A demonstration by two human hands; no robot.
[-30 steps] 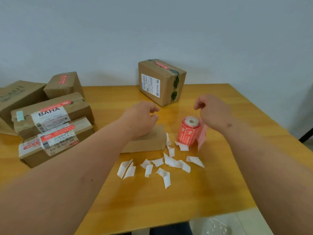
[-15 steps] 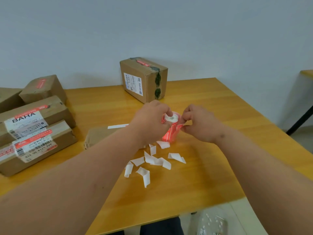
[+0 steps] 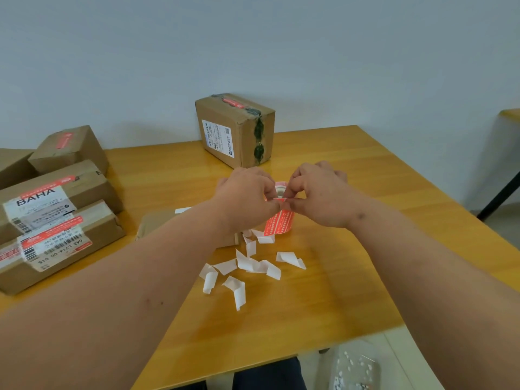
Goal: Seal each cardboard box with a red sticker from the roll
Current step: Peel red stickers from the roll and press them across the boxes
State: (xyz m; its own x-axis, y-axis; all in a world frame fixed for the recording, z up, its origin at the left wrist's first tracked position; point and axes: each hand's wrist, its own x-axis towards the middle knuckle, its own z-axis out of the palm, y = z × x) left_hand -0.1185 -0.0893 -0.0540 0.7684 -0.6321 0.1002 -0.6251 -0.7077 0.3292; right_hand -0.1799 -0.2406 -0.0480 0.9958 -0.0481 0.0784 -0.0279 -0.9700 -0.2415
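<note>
While both hands meet over the red sticker roll (image 3: 278,220), left hand (image 3: 244,201) and right hand (image 3: 320,195) pinching its sticker edge (image 3: 278,199), white backing scraps (image 3: 247,266) at 6 o'clock, sealed box (image 3: 235,129) at 12 o'clock.

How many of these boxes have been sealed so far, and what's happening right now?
At least four boxes already show a red sticker: the upright box at the back and three in the stack on the left. Right now the left hand and right hand pinch a sticker at the top of the red roll. The flat box behind the left arm looks unsealed.
</note>
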